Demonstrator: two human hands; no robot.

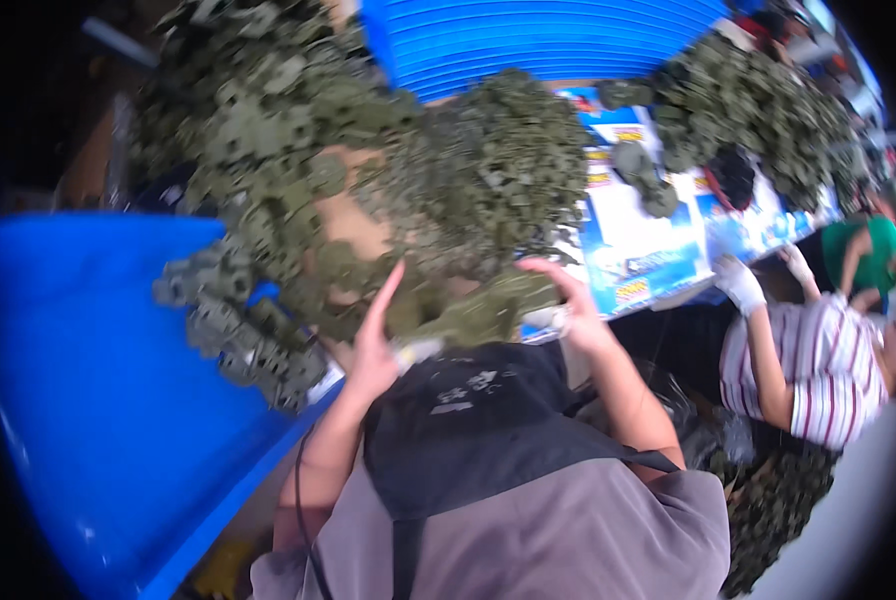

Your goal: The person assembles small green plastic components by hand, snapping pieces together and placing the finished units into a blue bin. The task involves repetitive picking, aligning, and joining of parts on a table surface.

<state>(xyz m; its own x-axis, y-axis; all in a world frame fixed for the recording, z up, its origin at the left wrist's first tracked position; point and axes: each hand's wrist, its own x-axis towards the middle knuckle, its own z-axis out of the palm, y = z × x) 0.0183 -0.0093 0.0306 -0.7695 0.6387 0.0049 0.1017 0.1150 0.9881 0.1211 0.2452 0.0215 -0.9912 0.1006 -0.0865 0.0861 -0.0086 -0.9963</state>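
Observation:
A blurred olive-green piece of leafy cut camouflage material [483, 308] stretches between my hands, just beyond my dark apron. My left hand [376, 345] is at its left end, fingers straight and pointing away, thumb apart. At the right end, my right hand [576, 310] curves around the piece, forefinger over the far side and thumb on the near side. White coverings show near both thumbs. My other fingers are mostly hidden. Right beyond my hands rises a heap of the same green material [498, 160].
More green material [278, 110] piles up at the left, spilling over a blue surface [118, 400]. A ridged blue panel [538, 40] stands behind. On the printed table cover [638, 235] lies another green heap [758, 110]. A striped-shirted co-worker [808, 360] wearing white gloves is at the right.

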